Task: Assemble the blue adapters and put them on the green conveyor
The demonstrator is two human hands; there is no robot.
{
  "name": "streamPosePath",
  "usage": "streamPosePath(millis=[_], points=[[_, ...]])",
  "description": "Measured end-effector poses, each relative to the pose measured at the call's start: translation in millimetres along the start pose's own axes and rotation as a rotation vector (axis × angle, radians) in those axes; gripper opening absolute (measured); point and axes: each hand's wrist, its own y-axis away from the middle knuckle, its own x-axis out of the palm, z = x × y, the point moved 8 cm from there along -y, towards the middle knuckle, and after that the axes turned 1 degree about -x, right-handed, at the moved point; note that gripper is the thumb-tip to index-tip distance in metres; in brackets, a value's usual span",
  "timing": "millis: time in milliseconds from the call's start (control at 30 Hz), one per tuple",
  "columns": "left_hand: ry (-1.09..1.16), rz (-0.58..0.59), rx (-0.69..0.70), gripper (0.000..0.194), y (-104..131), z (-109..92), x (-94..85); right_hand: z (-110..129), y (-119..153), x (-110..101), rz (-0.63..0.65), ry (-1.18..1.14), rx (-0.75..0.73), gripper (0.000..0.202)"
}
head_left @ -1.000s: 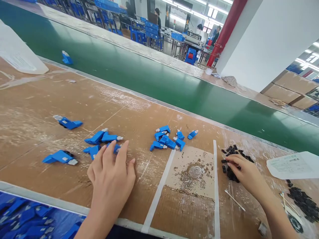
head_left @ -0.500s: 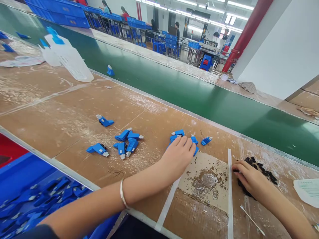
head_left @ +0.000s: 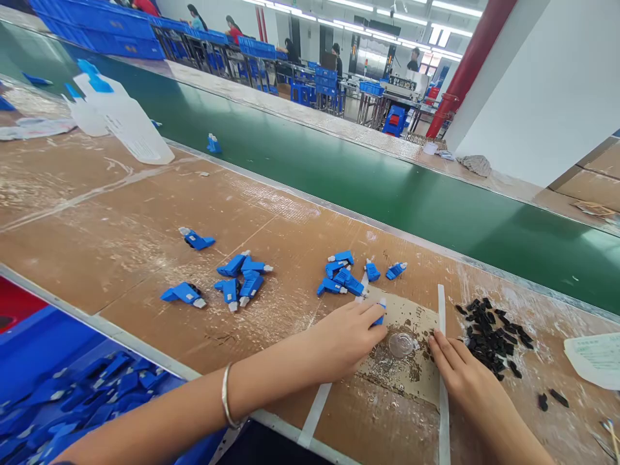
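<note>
L hand point(head_left: 339, 339) grips blue pc point(head_left: 380, 318), ctr of frame, white tip toward top. Clear disc point(head_left: 401, 345) lies btwn hands, nearer L. R hand point(head_left: 469, 378), lower R, fingers bent at card point(head_left: 423, 384) edge; contents can't tell.

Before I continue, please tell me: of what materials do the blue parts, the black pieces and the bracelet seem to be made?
Blue parts: probably moulded plastic, by the even colour and crisp edges.
Black pieces: dark, fairly matt; plastic or rubber, I cannot tell which.
Bracelet: likely metal, silvery and smooth, with a bright shine.
</note>
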Motion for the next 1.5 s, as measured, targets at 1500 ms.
streamPosePath(millis=[1500], points=[[0.910, -0.513, -0.665, 0.021, 63, -5, 25.7, -19, -69, -42, 0.008, -0.911, 0.304, 0.021]])
